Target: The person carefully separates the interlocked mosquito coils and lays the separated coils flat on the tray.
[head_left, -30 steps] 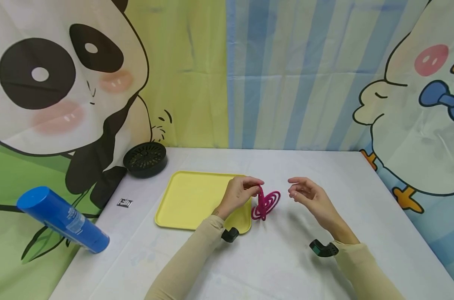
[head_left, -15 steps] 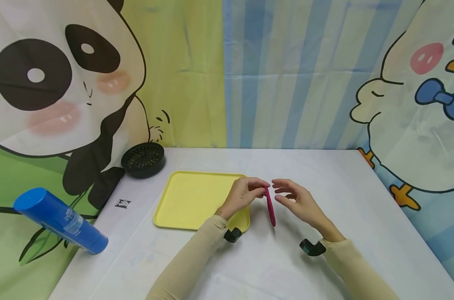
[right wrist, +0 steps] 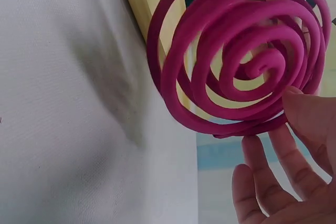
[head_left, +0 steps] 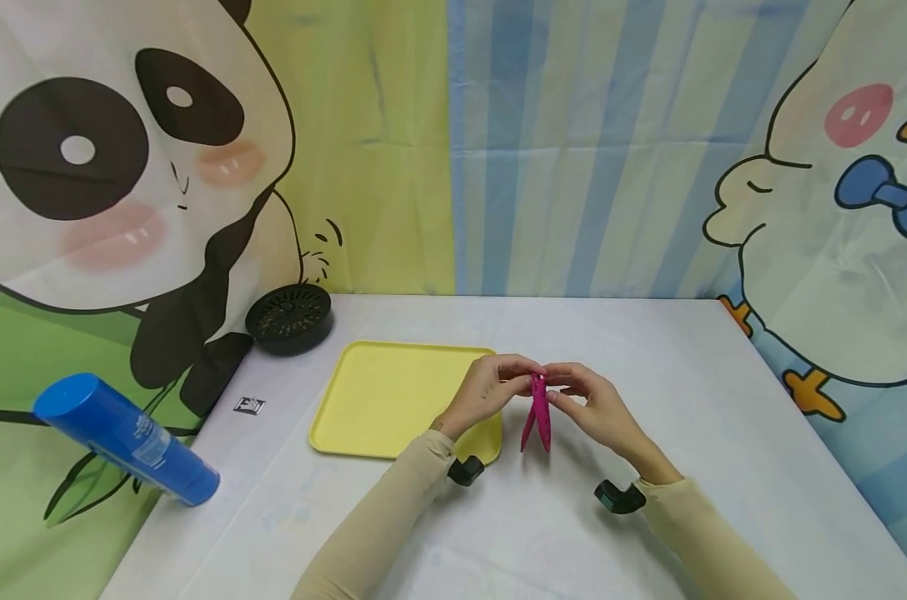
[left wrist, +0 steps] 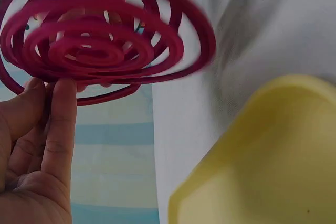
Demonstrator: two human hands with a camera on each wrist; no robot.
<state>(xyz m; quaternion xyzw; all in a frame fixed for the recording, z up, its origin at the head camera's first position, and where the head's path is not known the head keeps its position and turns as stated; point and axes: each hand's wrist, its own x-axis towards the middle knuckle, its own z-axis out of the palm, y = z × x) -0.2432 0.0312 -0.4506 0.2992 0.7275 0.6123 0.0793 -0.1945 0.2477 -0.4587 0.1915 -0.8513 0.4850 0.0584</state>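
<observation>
Beige sleeves (head_left: 382, 517) reach in from the near side, and a blue can (head_left: 131, 442) stands by the left edge of the table (head_left: 528, 542). The left hand (head_left: 487, 390) and right hand (head_left: 605, 418) each pinch the top edge of two pink coils (head_left: 544, 421), held up just right of the yellow tray (head_left: 393, 396), their lower ends apart. A black dish (head_left: 289, 323) sits farther off, before the printed curtain (head_left: 573, 167).

Hands (head_left: 489, 387) (head_left: 598, 410) close, fingers (left wrist: 62, 124) pinching — seemingly touching
</observation>
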